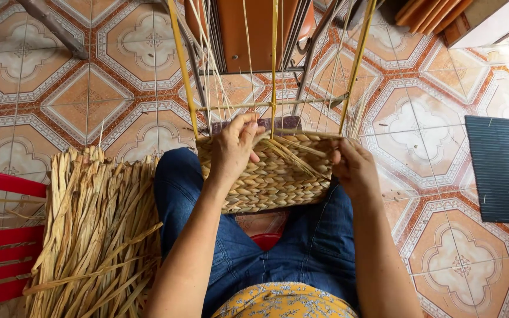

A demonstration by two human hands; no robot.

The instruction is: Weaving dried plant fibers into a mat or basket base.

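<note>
A half-woven straw basket (272, 176) rests on my lap between my knees in blue jeans. Thin yellow upright rods (181, 65) rise from its rim, tied by a crossbar (278, 103). My left hand (232, 147) grips the basket's near-left rim, fingers curled over the woven edge. My right hand (353, 168) holds the right rim, fingers pinching loose straw strands (293, 154) that run across the top of the weave.
A thick bundle of dried straw (98, 229) lies over a red plastic chair (1, 235) at my left. A dark ribbed mat (498, 168) lies on the patterned tile floor (89, 88) at right. Orange wooden furniture (254, 29) stands ahead.
</note>
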